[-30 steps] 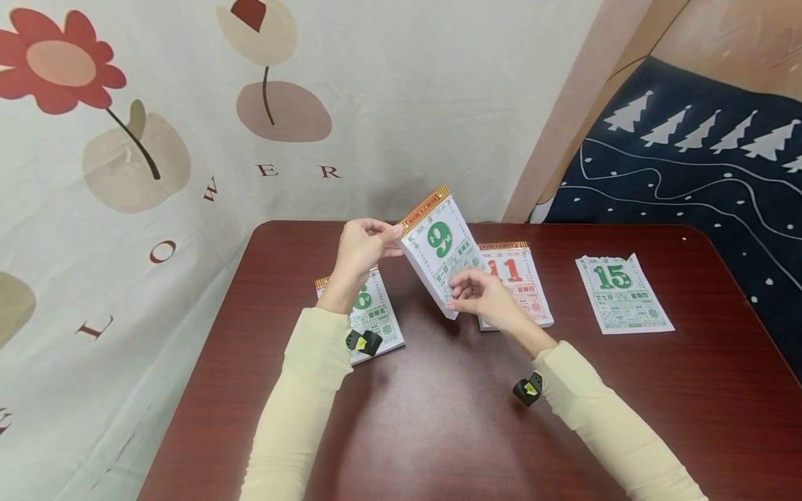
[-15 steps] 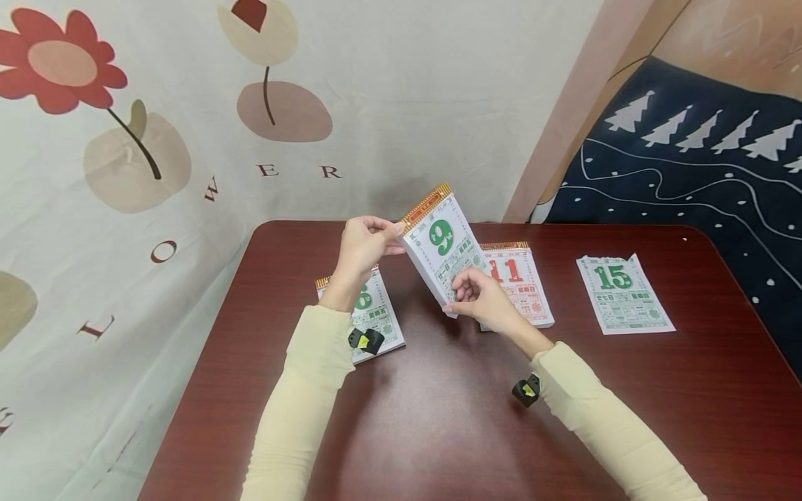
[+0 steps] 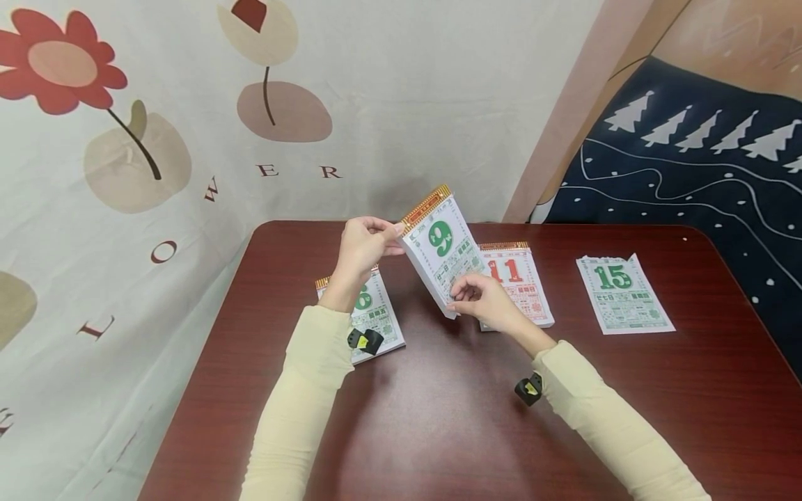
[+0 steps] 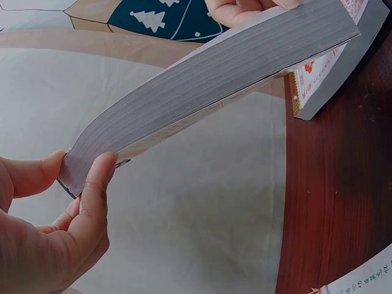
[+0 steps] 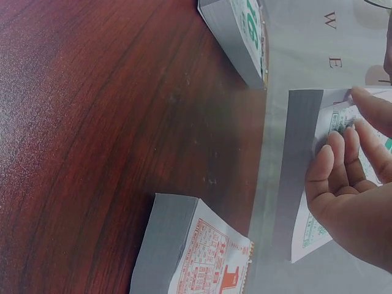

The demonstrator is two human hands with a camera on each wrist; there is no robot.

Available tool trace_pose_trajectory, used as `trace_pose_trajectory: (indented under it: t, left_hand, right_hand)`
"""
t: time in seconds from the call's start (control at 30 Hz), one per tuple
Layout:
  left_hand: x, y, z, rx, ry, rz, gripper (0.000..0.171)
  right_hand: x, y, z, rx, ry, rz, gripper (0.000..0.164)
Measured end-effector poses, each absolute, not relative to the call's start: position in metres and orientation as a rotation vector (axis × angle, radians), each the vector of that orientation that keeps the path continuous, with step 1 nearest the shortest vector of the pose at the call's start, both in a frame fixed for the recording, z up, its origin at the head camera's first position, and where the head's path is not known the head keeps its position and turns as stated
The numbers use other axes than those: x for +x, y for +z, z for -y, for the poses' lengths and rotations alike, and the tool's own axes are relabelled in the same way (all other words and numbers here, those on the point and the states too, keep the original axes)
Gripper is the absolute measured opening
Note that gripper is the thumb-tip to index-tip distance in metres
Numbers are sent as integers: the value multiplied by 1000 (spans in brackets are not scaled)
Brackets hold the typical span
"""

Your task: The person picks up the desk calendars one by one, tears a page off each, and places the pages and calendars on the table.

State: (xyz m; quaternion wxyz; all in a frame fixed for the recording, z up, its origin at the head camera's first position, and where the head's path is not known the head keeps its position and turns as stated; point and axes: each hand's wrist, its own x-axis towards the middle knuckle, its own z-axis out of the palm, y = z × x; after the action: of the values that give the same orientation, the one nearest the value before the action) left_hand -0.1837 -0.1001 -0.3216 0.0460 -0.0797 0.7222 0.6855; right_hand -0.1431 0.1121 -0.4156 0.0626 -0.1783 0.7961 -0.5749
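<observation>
A thick tear-off calendar (image 3: 440, 240) with a green 9 and a gold-and-red top strip is held tilted above the table. My left hand (image 3: 366, 243) pinches its upper left corner; the left wrist view shows thumb and fingers on either side of the thick page block (image 4: 214, 86). At the lower end, my right hand (image 3: 485, 299) pinches the bottom corner, its thumb at the edge and its other fingers curled over the printed front. Behind the right hand lies a calendar with a red 11 (image 3: 516, 278). Below the left wrist lies another with a green number (image 3: 379, 313), partly covered.
A loose torn page with a green 15 (image 3: 620, 292) lies at the right of the dark red wooden table (image 3: 438, 417). Behind the table hangs a pale cloth (image 3: 407, 104) with flowers and letters, and a dark blue one (image 3: 683, 181) with white trees.
The calendar with the 9 and both hands stay almost in place. The right hand shifts only very slightly at the lower corner.
</observation>
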Motion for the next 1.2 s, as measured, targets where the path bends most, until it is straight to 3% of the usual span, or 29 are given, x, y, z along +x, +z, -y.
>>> trace_pose_trajectory:
  t: [0.2, 0.8, 1.07, 1.2]
  left_hand:
    - [-183, -322, 101, -245, 2091, -2203, 16]
    - [-180, -323, 105, -230, 2058, -2226, 13]
    - [-179, -325, 106, -213, 2034, -2228, 15]
    - [-178, -325, 106, -198, 2023, -2241, 15]
  right_hand:
    - [-141, -410, -113, -586, -1641, -2442, 8]
    - [-150, -400, -132, -475, -1646, -2428, 5]
    - [-155, -390, -149, -468, -1605, -2459, 4]
    - [-157, -383, -154, -469, -1555, -2482, 12]
